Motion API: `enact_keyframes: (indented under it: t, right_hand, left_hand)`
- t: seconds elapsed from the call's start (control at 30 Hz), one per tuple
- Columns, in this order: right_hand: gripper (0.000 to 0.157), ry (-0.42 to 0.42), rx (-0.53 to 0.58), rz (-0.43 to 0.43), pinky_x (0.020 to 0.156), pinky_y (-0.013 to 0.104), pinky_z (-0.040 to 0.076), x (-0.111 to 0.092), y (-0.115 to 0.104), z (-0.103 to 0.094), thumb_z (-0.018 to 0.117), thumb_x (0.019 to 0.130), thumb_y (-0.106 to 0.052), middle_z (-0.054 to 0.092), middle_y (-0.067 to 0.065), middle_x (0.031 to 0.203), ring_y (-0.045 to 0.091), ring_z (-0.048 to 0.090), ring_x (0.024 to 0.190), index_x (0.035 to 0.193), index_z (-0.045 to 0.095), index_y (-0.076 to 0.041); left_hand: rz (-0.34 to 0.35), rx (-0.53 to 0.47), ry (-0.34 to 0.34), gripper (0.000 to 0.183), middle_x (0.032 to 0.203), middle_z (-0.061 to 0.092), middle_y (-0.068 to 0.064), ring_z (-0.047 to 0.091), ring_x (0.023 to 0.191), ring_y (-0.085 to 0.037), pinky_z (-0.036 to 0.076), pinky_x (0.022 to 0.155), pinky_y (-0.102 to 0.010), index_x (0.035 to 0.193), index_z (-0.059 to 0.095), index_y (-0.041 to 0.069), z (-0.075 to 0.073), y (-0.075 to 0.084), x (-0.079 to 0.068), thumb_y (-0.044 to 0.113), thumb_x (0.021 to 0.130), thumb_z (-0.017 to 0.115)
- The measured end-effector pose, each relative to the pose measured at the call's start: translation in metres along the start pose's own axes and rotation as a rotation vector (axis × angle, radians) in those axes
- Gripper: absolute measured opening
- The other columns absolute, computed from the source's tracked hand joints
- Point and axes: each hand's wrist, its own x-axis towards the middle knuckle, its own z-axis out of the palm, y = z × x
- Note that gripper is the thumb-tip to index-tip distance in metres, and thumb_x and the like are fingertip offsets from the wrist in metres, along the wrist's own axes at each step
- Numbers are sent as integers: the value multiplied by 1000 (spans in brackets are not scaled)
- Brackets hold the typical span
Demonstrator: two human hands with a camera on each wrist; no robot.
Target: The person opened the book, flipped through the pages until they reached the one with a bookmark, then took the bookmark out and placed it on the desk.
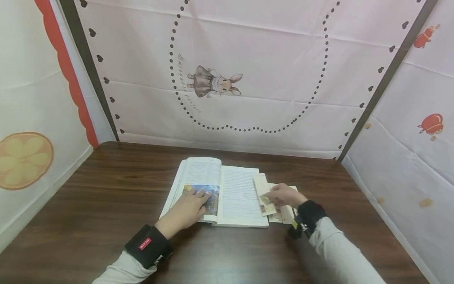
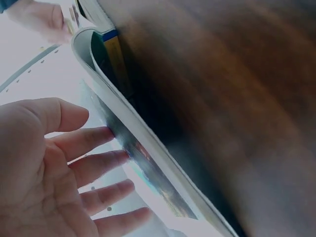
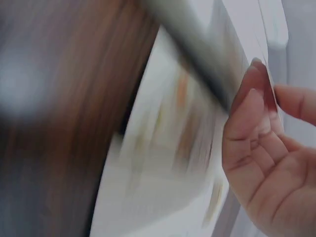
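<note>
An open book (image 1: 238, 193) lies on the table, its left page carrying a colour picture (image 1: 211, 199). My left hand (image 1: 187, 209) rests on that picture with its fingers spread and fairly straight; the left wrist view shows the fingertips at the page. My right hand (image 1: 285, 195) pinches a pale printed paper card (image 1: 260, 180) between thumb and fingers, over the book's right edge. Beneath that hand lie more pale cards or a small booklet (image 1: 288, 216), partly covered by the hand and the held card. Motion blur smears the printed paper (image 3: 163, 163) in the right wrist view.
The brown wooden table (image 1: 106, 205) extends around the book. A white cloth wall (image 1: 269, 71) with a rabbit print stands behind it, and printed cloth panels (image 1: 400, 165) close off the sides. Black bands (image 1: 149, 246) wrap both wrists.
</note>
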Motion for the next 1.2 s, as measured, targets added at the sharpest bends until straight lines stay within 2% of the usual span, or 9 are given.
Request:
enact_keyframes:
  t: [0.2, 0.3, 0.4, 0.53, 0.73, 0.87, 1.0, 1.1, 1.2]
  right_hand:
    - [23, 31, -59, -1, 51, 17, 39, -34, 35, -52, 53, 92, -8, 40, -8, 54, 3, 39, 49, 70, 52, -8]
    - [21, 94, -117, 61, 49, 17, 34, -47, 52, -67, 54, 92, -7, 41, -9, 53, 3, 37, 49, 70, 56, -7]
    - [24, 162, -196, 140, 48, 18, 32, -56, 64, -72, 57, 89, -8, 42, -8, 53, 5, 38, 49, 66, 54, -8]
    - [26, 256, -267, 190, 46, 19, 31, -60, 70, -67, 63, 85, -10, 44, -6, 50, 6, 39, 46, 60, 54, -7]
    - [26, 405, -450, 145, 43, 21, 36, -55, 64, -56, 72, 78, -12, 51, -1, 49, 8, 48, 41, 60, 57, -2]
    - [24, 442, -513, 153, 43, 23, 38, -54, 59, -53, 74, 76, -9, 57, 5, 54, 12, 54, 43, 64, 56, 1]
    - [22, 480, -620, 145, 46, 26, 38, -51, 53, -49, 73, 74, -9, 56, 6, 59, 15, 52, 49, 67, 55, 1]
    - [18, 500, -718, 84, 53, 31, 43, -47, 46, -38, 71, 76, -10, 60, 10, 69, 19, 53, 59, 77, 58, 2]
    - [23, 439, -794, -58, 67, 41, 51, -43, 31, -15, 68, 82, -14, 66, 15, 89, 27, 62, 78, 95, 62, 3]
  left_hand:
    - [40, 42, 27, 39, 136, 52, -21, 43, 129, -42, 35, 107, -54, 126, 57, -1, -5, -3, -1, 14, 90, 54]
    - [50, 63, 5, 40, 137, 51, -21, 42, 130, -42, 34, 107, -55, 128, 56, -1, -6, -2, 0, 15, 91, 53]
    - [53, 75, -10, 40, 138, 50, -20, 41, 131, -42, 34, 106, -57, 129, 55, 0, -5, -2, 2, 15, 92, 52]
    - [49, 72, -16, 40, 138, 50, -19, 41, 131, -42, 33, 104, -61, 129, 55, 2, -6, -1, 3, 16, 92, 51]
    - [33, 68, -29, 40, 139, 50, -18, 40, 131, -43, 32, 103, -64, 129, 56, 3, -7, 0, 4, 16, 91, 52]
    - [24, 62, -43, 41, 140, 49, -18, 39, 132, -43, 31, 104, -64, 130, 55, 3, -8, 1, 5, 16, 91, 52]
    - [14, 63, -45, 41, 140, 49, -18, 38, 133, -43, 30, 104, -65, 130, 55, 3, -8, 2, 6, 16, 91, 51]
    - [7, 66, -50, 41, 140, 49, -18, 38, 133, -43, 30, 103, -66, 130, 55, 3, -6, 2, 7, 16, 91, 52]
    - [5, 66, -53, 41, 139, 49, -18, 39, 133, -43, 30, 103, -66, 130, 55, 4, -4, 2, 6, 16, 91, 52]
